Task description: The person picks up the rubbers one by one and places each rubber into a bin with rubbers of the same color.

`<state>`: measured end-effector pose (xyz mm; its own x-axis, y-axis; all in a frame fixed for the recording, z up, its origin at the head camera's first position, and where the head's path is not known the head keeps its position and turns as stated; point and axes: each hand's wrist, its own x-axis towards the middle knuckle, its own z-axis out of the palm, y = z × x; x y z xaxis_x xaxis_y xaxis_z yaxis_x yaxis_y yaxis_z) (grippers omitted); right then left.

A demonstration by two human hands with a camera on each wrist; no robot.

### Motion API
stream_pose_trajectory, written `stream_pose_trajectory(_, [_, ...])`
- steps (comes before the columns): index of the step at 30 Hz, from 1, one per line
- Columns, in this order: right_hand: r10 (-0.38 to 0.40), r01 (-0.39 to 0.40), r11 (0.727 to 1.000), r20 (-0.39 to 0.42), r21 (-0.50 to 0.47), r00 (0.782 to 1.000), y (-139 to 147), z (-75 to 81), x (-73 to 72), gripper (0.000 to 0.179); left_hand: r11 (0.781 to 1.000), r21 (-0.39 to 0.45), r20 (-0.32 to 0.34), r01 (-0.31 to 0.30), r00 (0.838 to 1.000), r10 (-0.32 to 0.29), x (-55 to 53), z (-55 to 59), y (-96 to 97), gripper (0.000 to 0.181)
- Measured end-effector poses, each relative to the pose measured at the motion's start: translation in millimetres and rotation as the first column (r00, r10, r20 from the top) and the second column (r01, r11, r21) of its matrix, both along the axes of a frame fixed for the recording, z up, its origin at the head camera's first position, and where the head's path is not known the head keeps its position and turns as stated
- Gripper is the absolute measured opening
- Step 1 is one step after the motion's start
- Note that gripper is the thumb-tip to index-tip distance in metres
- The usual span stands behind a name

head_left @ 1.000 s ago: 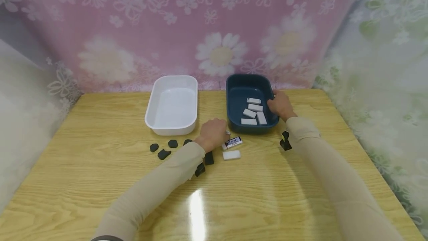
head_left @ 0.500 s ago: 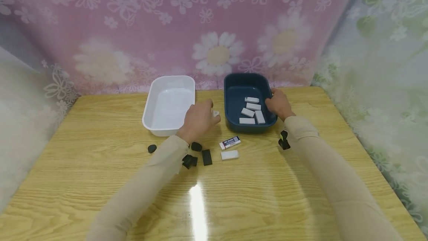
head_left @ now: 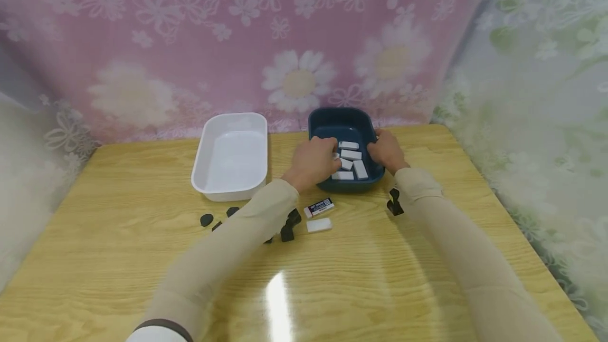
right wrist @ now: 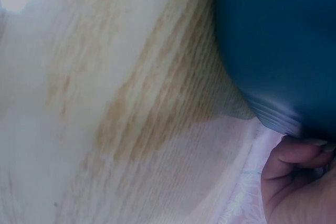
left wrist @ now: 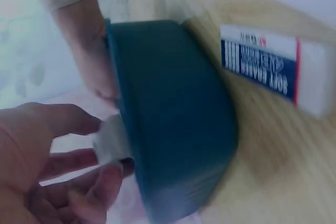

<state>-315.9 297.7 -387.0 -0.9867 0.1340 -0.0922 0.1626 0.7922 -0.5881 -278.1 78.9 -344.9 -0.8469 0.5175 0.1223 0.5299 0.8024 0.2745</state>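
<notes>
My left hand (head_left: pixel 313 161) pinches a white eraser (left wrist: pixel 112 140) between thumb and fingers, right at the near-left rim of the dark blue bin (head_left: pixel 349 186). Several white erasers (head_left: pixel 351 155) lie inside that bin. On the bin's right side, my right hand (head_left: pixel 387 151) grips the rim; in the right wrist view its curled fingers (right wrist: pixel 294 153) meet the blue wall. In front of the bin lie an eraser in a dark printed sleeve (head_left: pixel 319 208) and a plain white eraser (head_left: pixel 319 225).
A white bin (head_left: pixel 237 194) stands left of the blue one. Several small black pieces (head_left: pixel 287 232) lie on the wooden table (head_left: pixel 361 278), some hidden under the left sleeve (head_left: pixel 237 247). A pink floral cloth (head_left: pixel 190 67) hangs behind the table.
My left hand lifted away from the table with the eraser, passed near the white bin, then moved right to the blue bin. The right hand kept its grip on the rim.
</notes>
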Motion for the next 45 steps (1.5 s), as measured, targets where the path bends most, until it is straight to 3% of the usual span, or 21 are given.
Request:
stream_pose_trajectory(3, [0.004,-0.004,1.0,-0.004,0.002,1.0,-2,-1.7,-1.1,0.055,0.997,-0.081,-0.004,-0.019,1.0,0.018,-3.6,-10.0,7.1,0.011])
stream_pose_trajectory(9, [-0.003,0.003,1.0,0.014,0.006,1.0,-4,-2.0,-0.6,0.055,0.97,-0.241,-0.039,-0.04,0.999,0.032,-8.6,-26.4,16.7,0.013])
stream_pose_trajectory(14, [-0.009,0.009,1.0,0.018,0.007,1.0,-3,-2.0,0.5,0.056,0.95,-0.31,-0.023,-0.046,0.999,0.04,-9.0,-26.4,24.2,0.014])
stream_pose_trajectory(19, [-0.006,0.006,1.0,0.03,0.004,1.0,-2,-1.1,2.9,0.056,0.923,-0.381,0.056,-0.043,0.996,0.069,-9.5,-23.7,28.9,0.017])
stream_pose_trajectory(24, [-0.006,0.006,1.0,0.042,0.007,0.999,-2,-0.7,3.6,0.056,0.911,-0.41,0.088,-0.031,0.993,0.074,-11.5,-23.3,28.2,0.017])
stream_pose_trajectory(29, [-0.016,0.015,1.0,0.043,0.015,0.999,-3,1.2,2.6,0.055,0.935,-0.355,0.084,-0.008,0.996,0.041,-14.8,-25.2,23.6,0.019])
stream_pose_trajectory(33, [-0.012,0.011,1.0,0.032,0.024,0.999,-4,0.3,2.5,0.055,0.974,-0.227,-0.017,-0.008,1.0,0.005,-12.4,-29.7,13.4,0.02])
stream_pose_trajectory(36, [-0.012,0.011,1.0,0.035,0.024,0.999,-4,-0.8,2.3,0.055,0.995,-0.099,-0.146,0.018,0.989,-0.033,-3.2,-29.6,2.5,0.02])
stream_pose_trajectory(39, [-0.014,0.013,1.0,0.041,0.026,0.999,-4,-0.6,1.9,0.055,0.998,-0.006,-0.242,0.06,0.968,-0.06,9.4,-24.7,-9.6,0.017])
stream_pose_trajectory(42, [-0.013,0.011,0.999,0.041,0.038,0.999,-3,0.9,1.4,0.054,0.996,0.038,-0.259,0.08,0.963,-0.068,20.3,-19.9,-21.5,0.011])
stream_pose_trajectory(45, [-0.008,0.007,0.999,0.042,0.036,0.999,-3,2.6,0.7,0.055,0.997,0.019,-0.239,0.076,0.968,-0.07,30.2,-17.3,-31.7,0.01])
